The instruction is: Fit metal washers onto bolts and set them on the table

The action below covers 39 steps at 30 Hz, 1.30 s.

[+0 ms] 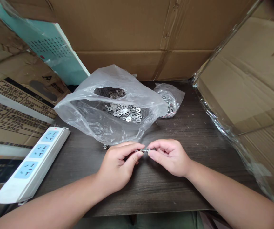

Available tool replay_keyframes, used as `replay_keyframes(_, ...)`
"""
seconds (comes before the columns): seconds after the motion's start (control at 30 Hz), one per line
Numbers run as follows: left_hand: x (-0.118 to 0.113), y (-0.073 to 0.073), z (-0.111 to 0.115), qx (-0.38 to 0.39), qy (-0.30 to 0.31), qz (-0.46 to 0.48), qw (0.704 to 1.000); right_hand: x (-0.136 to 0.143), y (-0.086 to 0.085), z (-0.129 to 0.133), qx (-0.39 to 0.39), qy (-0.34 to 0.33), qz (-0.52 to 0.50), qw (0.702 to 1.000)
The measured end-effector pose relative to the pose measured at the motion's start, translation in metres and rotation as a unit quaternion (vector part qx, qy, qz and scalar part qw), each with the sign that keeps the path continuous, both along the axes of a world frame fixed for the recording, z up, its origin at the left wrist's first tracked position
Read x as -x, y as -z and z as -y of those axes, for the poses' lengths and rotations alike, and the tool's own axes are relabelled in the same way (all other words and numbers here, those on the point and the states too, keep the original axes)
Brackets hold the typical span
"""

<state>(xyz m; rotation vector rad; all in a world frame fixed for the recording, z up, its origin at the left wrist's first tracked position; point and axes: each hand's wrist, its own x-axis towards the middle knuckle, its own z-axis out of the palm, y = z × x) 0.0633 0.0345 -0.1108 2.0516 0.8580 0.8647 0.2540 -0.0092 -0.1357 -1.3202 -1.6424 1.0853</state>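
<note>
Between my two hands, just above the dark wood table, is a small metal bolt (144, 150) with what looks like a washer around its middle. My left hand (119, 163) is closed in a pinch on the bolt's left end. The thumb and index finger of my right hand (171, 158) pinch the right end, where fingertips hide whether a nut sits. Right behind the hands lies an open clear plastic bag (89, 119) with many loose metal washers (126, 112) inside. Beside my left hand, at the bag's front edge, is a small metal fastener (105, 147).
A smaller plastic bag of screws (169, 103) lies at the back right. On the left, a white power strip (35, 159) rests along the table edge (151, 212). Cardboard walls (132, 28) enclose the back and the right side. A printed carton (15, 111) stands at the left.
</note>
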Motion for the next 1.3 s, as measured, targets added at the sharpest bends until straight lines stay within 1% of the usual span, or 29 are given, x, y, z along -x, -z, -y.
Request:
replay_keyframes(0.17,0.0,0.001,0.0,0.008,-0.002,0.0,1.0,0.0,-0.005,-0.001,-0.018,-0.017,0.011,1.0)
replay_keyframes(0.27,0.001,0.002,0.0,0.014,-0.001,-0.001,1.0,0.0,-0.005,-0.003,-0.031,-0.037,0.01,0.999)
replay_keyframes(0.33,0.002,0.003,0.001,0.018,-0.006,-0.002,1.0,0.0,-0.004,-0.004,-0.04,-0.039,0.01,0.998)
replay_keyframes(0.43,0.002,0.003,0.0,0.021,-0.015,0.001,1.0,0.0,-0.003,-0.004,-0.04,-0.018,0.0,0.999)
replay_keyframes(0.53,0.001,0.002,0.0,0.026,-0.024,0.004,0.999,-0.001,0.0,-0.001,-0.014,0.012,-0.022,1.0)
replay_keyframes(0.63,0.001,0.001,0.0,0.042,-0.035,0.005,0.998,-0.002,0.003,0.003,0.008,0.011,-0.037,0.999)
replay_keyframes(0.77,0.0,0.003,0.0,0.071,-0.05,0.008,0.996,-0.002,0.004,0.001,-0.035,0.005,-0.026,0.999)
replay_keyframes(0.87,-0.002,0.006,-0.002,0.086,-0.051,0.015,0.995,0.0,0.005,-0.004,-0.055,0.022,-0.011,0.998)
replay_keyframes(1.03,-0.006,0.01,-0.006,0.11,-0.059,0.028,0.992,0.003,0.009,-0.011,-0.045,0.049,-0.025,0.998)
replay_keyframes(1.17,-0.008,0.008,-0.007,0.117,-0.068,0.032,0.99,0.002,0.012,-0.012,-0.042,0.064,-0.033,0.997)
replay_keyframes(1.3,-0.008,0.007,-0.006,0.113,-0.068,0.034,0.991,0.002,0.01,-0.012,-0.016,0.072,-0.022,0.997)
